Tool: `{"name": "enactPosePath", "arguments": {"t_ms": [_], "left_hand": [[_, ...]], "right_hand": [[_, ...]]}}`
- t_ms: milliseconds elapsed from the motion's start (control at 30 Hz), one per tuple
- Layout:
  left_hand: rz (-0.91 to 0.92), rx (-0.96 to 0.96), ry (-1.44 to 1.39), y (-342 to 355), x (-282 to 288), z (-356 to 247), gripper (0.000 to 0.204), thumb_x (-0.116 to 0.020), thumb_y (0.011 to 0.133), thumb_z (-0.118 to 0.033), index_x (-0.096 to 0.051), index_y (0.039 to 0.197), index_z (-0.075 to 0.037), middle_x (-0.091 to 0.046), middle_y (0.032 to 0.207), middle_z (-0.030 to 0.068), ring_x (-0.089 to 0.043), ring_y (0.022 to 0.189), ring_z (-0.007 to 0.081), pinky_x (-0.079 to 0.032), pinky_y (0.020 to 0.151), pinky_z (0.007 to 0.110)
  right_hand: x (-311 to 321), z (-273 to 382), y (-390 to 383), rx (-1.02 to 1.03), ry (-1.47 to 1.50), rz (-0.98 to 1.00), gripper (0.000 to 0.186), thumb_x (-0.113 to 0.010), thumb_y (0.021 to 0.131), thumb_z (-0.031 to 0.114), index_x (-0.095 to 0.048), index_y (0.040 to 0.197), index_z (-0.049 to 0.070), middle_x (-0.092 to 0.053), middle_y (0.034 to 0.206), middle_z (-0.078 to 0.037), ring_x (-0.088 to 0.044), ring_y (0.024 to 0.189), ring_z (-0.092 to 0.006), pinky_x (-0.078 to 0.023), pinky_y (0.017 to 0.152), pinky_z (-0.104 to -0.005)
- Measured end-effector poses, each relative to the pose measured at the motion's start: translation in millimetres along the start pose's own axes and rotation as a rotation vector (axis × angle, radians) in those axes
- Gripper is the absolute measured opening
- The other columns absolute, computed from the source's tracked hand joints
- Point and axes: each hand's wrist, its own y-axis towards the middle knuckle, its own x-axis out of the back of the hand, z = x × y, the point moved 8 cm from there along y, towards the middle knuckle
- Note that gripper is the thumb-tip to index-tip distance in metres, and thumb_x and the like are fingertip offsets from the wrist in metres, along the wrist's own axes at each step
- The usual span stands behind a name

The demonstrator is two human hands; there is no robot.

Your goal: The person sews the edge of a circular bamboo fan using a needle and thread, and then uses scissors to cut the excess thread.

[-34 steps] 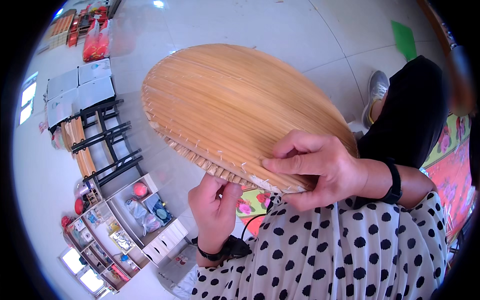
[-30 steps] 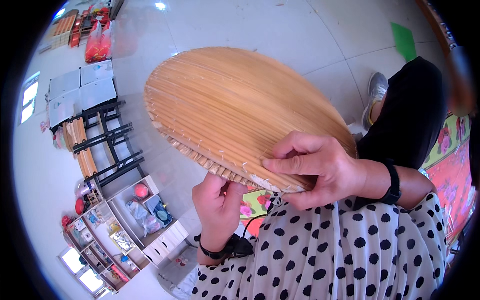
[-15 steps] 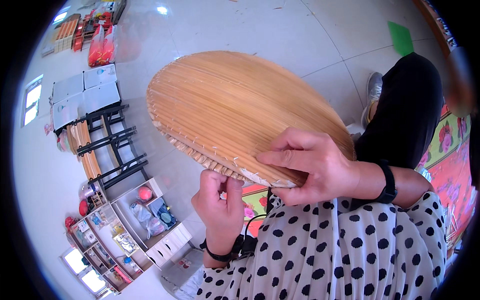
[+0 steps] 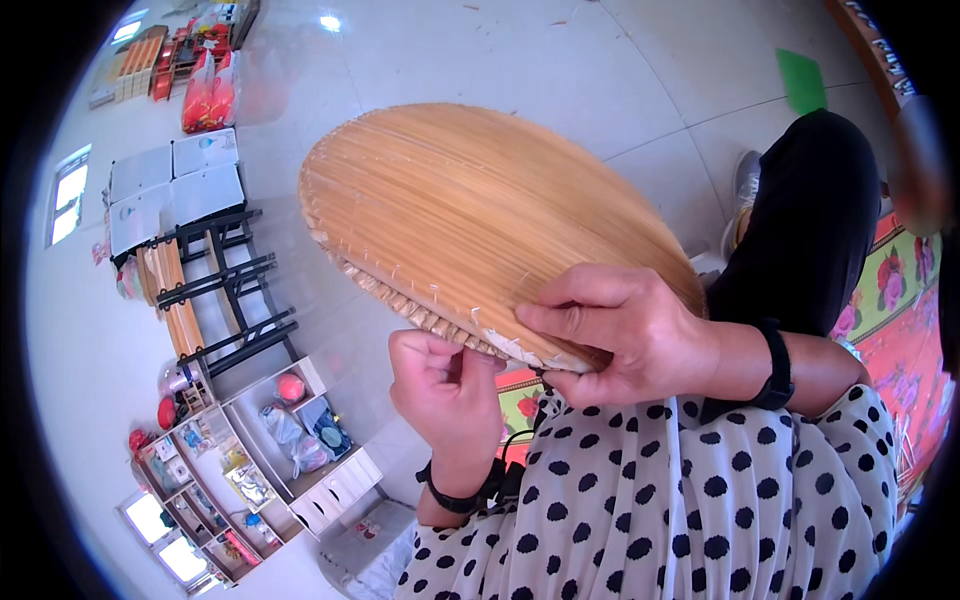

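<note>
A large round mat of thin, tan straw-like stalks (image 4: 480, 200) tilts in front of me, with pale stitches along its rim. A thick braided edge (image 4: 410, 315) shows beneath its near left side. My right hand (image 4: 630, 330) grips the near end of the mat, fingers bent on the top face and thumb under the rim. By the braided edge, my left hand (image 4: 440, 385) is closed, thumb against curled fingers; whatever it pinches is hidden. A dark band circles each wrist.
Folded black-framed furniture (image 4: 225, 280) and a white shelf unit (image 4: 300, 470) with bags stand to the left. My bent knee in dark trousers (image 4: 815, 200) is at the right, beside a red floral cloth (image 4: 905, 370). A green sheet (image 4: 802, 82) lies on the tiled floor.
My left hand has shifted slightly up and right along the braided edge, its wrist turning a little. My right hand keeps its grip and the mat is almost in the same place.
</note>
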Motion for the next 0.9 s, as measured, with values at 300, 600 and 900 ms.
{"name": "enactPosePath", "arguments": {"t_ms": [300,600,900], "left_hand": [[-0.031,-0.235,0.361,30,47,-38,0.027,-0.066,0.081,0.007,-0.047,0.097,-0.003,-0.063,0.115,0.0163,-0.066,0.082,0.0153,-0.052,0.063,0.024],[0.486,-0.801,0.663,132,14,-50,0.055,-0.076,0.070,0.000,-0.061,0.121,-0.010,-0.063,0.118,0.0127,-0.056,0.113,0.0331,-0.049,0.087,0.038],[0.480,-0.691,0.525,145,-50,-68,0.020,-0.077,0.075,-0.012,-0.067,0.089,-0.005,-0.064,0.071,0.0129,-0.058,0.058,0.0253,-0.045,0.056,0.032]], "right_hand": [[27,4,14,-0.101,-0.230,-0.009,0.039,-0.077,0.066,0.015,-0.070,0.100,-0.001,-0.065,0.094,-0.013,-0.066,0.075,-0.0276,-0.055,0.064,-0.0338],[43,3,36,-0.079,-0.408,0.221,0.036,-0.075,0.070,0.016,-0.070,0.101,-0.002,-0.066,0.096,-0.016,-0.065,0.075,-0.0302,-0.054,0.068,-0.0344],[135,35,-2,-0.248,-0.724,-0.602,0.011,-0.067,0.086,0.008,-0.069,0.083,-0.002,-0.061,0.064,-0.009,-0.057,0.058,-0.0131,-0.046,0.056,-0.0276]]}}
